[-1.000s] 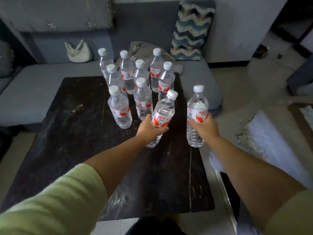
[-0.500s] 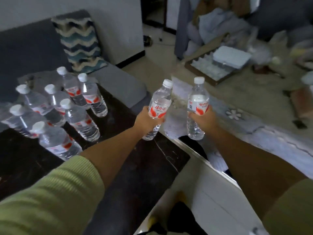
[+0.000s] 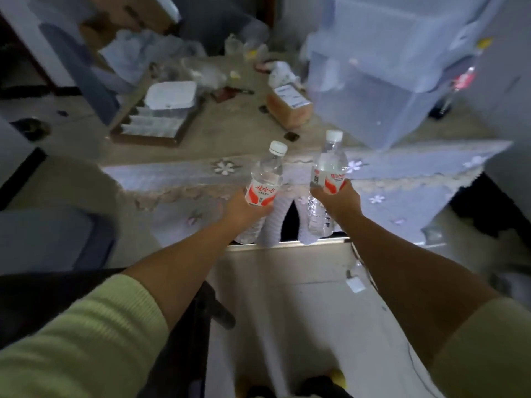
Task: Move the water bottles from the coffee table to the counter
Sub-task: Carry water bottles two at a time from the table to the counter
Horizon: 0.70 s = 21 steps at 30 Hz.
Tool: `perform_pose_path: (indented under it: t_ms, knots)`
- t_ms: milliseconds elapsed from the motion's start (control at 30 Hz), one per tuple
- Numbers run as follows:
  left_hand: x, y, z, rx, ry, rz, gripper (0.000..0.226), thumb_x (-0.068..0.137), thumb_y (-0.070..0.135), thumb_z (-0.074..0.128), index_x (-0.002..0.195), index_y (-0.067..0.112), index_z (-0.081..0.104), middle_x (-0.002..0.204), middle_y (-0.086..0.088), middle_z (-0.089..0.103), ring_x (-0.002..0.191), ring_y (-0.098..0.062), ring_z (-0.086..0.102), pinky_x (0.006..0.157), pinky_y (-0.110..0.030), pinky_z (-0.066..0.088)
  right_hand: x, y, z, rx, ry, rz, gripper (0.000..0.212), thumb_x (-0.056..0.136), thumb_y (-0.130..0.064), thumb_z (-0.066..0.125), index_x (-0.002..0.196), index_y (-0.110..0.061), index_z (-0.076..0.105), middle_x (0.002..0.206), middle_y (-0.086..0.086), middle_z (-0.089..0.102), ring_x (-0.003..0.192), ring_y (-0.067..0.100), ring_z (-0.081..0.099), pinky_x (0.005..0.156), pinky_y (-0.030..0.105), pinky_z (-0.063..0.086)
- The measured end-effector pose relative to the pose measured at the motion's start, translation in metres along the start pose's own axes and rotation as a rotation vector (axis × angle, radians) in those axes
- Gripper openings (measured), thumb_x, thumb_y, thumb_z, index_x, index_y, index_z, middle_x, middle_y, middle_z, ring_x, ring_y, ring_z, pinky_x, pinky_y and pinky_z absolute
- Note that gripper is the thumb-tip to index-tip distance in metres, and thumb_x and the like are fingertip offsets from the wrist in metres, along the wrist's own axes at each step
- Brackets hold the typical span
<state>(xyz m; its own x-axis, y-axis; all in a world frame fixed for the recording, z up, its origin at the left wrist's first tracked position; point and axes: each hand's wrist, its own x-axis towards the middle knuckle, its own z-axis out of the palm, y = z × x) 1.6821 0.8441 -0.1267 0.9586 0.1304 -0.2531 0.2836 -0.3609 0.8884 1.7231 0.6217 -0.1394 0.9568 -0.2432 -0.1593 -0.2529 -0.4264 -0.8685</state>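
a: start with the hands. what are they doing?

b: the left hand [image 3: 244,208] is wrapped round the middle of the left bottle [image 3: 263,182], which tilts a little to the right. the right hand [image 3: 340,199] grips the right bottle [image 3: 327,179], and that one stands close to upright. both bottles are in the air, near each other but apart, white caps on.

a: and past the hands?

b: straight ahead is the counter [image 3: 201,145], draped in a lace-edged cloth [image 3: 178,193] with small flowers. on it sit a tray of white containers [image 3: 161,116], a small carton [image 3: 288,106] and a big clear plastic bin [image 3: 382,81] (everything further back is too blurred to name).

a: so how far along would you say?

b: early, i'd judge. no bottle shows standing on the counter in this view, and these two are not yet set down. the coffee table is out of sight, so how many remain there i cannot tell.

a: next?

b: probably setting both down on the bare patch between the tray and the bin.
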Motion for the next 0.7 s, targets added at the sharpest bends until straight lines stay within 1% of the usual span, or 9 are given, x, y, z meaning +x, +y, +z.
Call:
perform_pose_path:
  t_ms: [133, 167, 233, 300, 433, 533, 600, 667, 700]
  knots:
    - [0.019, 0.040, 0.096, 0.148, -0.178, 0.082, 0.055, 0.071, 0.025, 0.084, 0.119, 0.012, 0.059, 0.112, -0.002, 0.068, 0.100, -0.019, 0.065, 0.089, -0.037, 0.053, 0.006, 0.053, -0.096, 0.021, 0.193, 0.098, 0.059, 0.071, -0.054, 0.075, 0.111, -0.014, 0.058, 0.095, 0.000, 0.066, 0.088, 0.020, 0.063, 0.073, 0.026, 0.045]
    - [0.021, 0.048, 0.121, 0.179, -0.220, 0.092, 0.058, 0.070, 0.029, 0.084, 0.119, 0.014, 0.058, 0.112, -0.003, 0.068, 0.099, -0.020, 0.065, 0.090, -0.039, 0.054, 0.005, 0.067, -0.120, 0.035, 0.237, 0.124, 0.058, 0.070, -0.053, 0.076, 0.111, -0.015, 0.057, 0.093, -0.002, 0.064, 0.087, 0.020, 0.062, 0.073, 0.026, 0.043]
    - [0.023, 0.064, 0.170, 0.215, -0.282, 0.123, 0.060, 0.067, 0.035, 0.083, 0.118, 0.018, 0.056, 0.108, -0.001, 0.068, 0.093, -0.017, 0.065, 0.081, -0.033, 0.054, 0.002, 0.093, -0.167, 0.040, 0.304, 0.173, 0.058, 0.071, -0.050, 0.077, 0.113, -0.015, 0.056, 0.095, -0.001, 0.063, 0.087, 0.020, 0.061, 0.073, 0.026, 0.042]
    - [0.019, 0.084, 0.224, 0.239, -0.355, 0.168, 0.062, 0.065, 0.039, 0.083, 0.116, 0.020, 0.054, 0.106, 0.001, 0.067, 0.088, -0.014, 0.064, 0.071, -0.024, 0.049, -0.003, 0.119, -0.218, 0.054, 0.384, 0.215, 0.059, 0.071, -0.048, 0.078, 0.115, -0.014, 0.058, 0.097, 0.000, 0.066, 0.088, 0.019, 0.062, 0.073, 0.026, 0.042]
    - [0.002, 0.119, 0.321, 0.328, -0.494, 0.255, 0.064, 0.063, 0.046, 0.082, 0.113, 0.020, 0.052, 0.100, 0.004, 0.063, 0.087, -0.015, 0.061, 0.068, -0.022, 0.042, -0.030, 0.166, -0.301, 0.080, 0.555, 0.293, 0.062, 0.070, -0.047, 0.079, 0.117, -0.016, 0.055, 0.095, -0.005, 0.061, 0.084, 0.015, 0.060, 0.074, 0.025, 0.042]
    - [-0.019, 0.139, 0.383, 0.379, -0.598, 0.319, 0.065, 0.063, 0.050, 0.079, 0.113, 0.021, 0.050, 0.100, 0.003, 0.063, 0.088, -0.016, 0.061, 0.065, -0.023, 0.045, -0.058, 0.196, -0.350, 0.070, 0.645, 0.352, 0.068, 0.072, -0.050, 0.077, 0.123, -0.015, 0.051, 0.099, -0.004, 0.059, 0.087, 0.015, 0.057, 0.076, 0.028, 0.043]
    - [-0.034, 0.146, 0.417, 0.388, -0.681, 0.362, 0.065, 0.066, 0.047, 0.079, 0.116, 0.018, 0.049, 0.103, 0.000, 0.063, 0.093, -0.020, 0.062, 0.074, -0.028, 0.052, -0.078, 0.214, -0.375, 0.066, 0.713, 0.400, 0.068, 0.072, -0.050, 0.077, 0.124, -0.014, 0.051, 0.099, -0.004, 0.058, 0.087, 0.015, 0.056, 0.077, 0.028, 0.041]
    - [-0.052, 0.155, 0.450, 0.407, -0.786, 0.422, 0.067, 0.071, 0.043, 0.079, 0.123, 0.016, 0.047, 0.108, -0.001, 0.061, 0.101, -0.021, 0.060, 0.085, -0.031, 0.050, -0.102, 0.233, -0.399, 0.077, 0.800, 0.452, 0.066, 0.072, -0.051, 0.077, 0.122, -0.015, 0.052, 0.096, -0.006, 0.057, 0.085, 0.015, 0.056, 0.075, 0.027, 0.040]
    - [-0.062, 0.160, 0.469, 0.418, -0.841, 0.457, 0.068, 0.072, 0.042, 0.079, 0.125, 0.015, 0.046, 0.110, 0.000, 0.060, 0.102, -0.020, 0.059, 0.086, -0.031, 0.048, -0.117, 0.243, -0.410, 0.087, 0.849, 0.483, 0.066, 0.072, -0.051, 0.077, 0.121, -0.016, 0.052, 0.096, -0.006, 0.058, 0.085, 0.016, 0.057, 0.075, 0.027, 0.040]
